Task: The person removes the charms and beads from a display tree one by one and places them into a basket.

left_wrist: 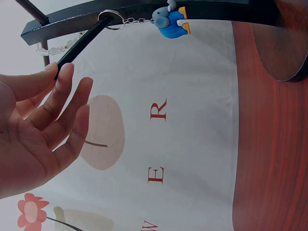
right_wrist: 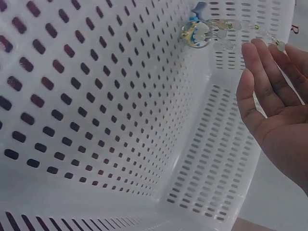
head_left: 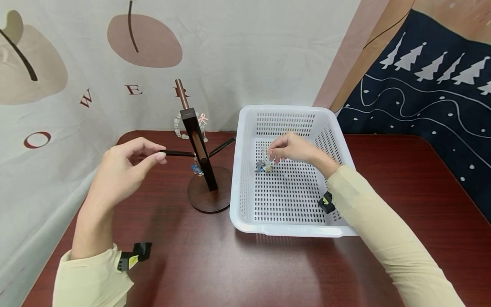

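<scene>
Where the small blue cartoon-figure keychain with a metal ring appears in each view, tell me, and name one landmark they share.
Head: left of centre, the small blue cartoon-figure keychain hangs on the dark, slanted-post stand.
Left wrist: top edge, just right of centre, its metal ring around a black peg.
Right wrist: not in it.
Shared landmark: the red printed letter R on the pale backdrop.

soft glare on reddish tabletop (head_left: 264, 268)

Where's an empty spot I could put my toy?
The table between the left sleeve and white basket, or inside the basket's near end. It's crowded around the stand near the left hand, and where the right hand holds beads.
</scene>
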Demonstrator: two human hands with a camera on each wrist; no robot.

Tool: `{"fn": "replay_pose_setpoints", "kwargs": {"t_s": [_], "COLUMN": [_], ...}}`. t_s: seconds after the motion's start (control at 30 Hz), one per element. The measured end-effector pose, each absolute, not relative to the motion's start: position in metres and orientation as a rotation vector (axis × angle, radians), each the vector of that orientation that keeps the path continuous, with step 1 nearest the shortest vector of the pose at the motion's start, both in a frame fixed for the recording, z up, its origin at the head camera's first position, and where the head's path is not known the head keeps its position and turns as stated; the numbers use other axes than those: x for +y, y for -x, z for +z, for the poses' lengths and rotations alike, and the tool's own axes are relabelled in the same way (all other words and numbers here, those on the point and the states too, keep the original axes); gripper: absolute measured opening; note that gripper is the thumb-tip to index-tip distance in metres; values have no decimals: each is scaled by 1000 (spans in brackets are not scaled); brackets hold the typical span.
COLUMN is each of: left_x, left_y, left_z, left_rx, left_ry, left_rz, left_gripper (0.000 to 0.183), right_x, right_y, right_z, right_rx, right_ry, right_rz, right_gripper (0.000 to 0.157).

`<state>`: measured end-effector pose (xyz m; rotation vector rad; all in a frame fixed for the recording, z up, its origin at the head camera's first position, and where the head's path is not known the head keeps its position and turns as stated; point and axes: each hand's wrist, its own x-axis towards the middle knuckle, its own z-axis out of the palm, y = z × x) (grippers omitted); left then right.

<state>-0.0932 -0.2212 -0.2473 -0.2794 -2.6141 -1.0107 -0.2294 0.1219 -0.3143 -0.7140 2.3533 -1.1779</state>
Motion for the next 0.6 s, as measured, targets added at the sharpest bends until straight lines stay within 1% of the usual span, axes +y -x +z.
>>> {"fn": "replay_pose_setpoints", "kwargs": {"t_s": [0.23, 0.6], "left_x": [-221, -220], "left_y": [92, 92], "left_z": [-247, -246], "left_rx": [-2612, -2606], "left_ry": [283, 299], "left_rz": [-1010, -999], "left_gripper": [7, 7], "right_x": [121, 121], "right_y": [229, 229], "right_z": [-319, -317], "right_rx": [2376, 2341], "right_ry": [692, 697], "right_rz": [-1129, -1177], "right_gripper": [20, 20]}}
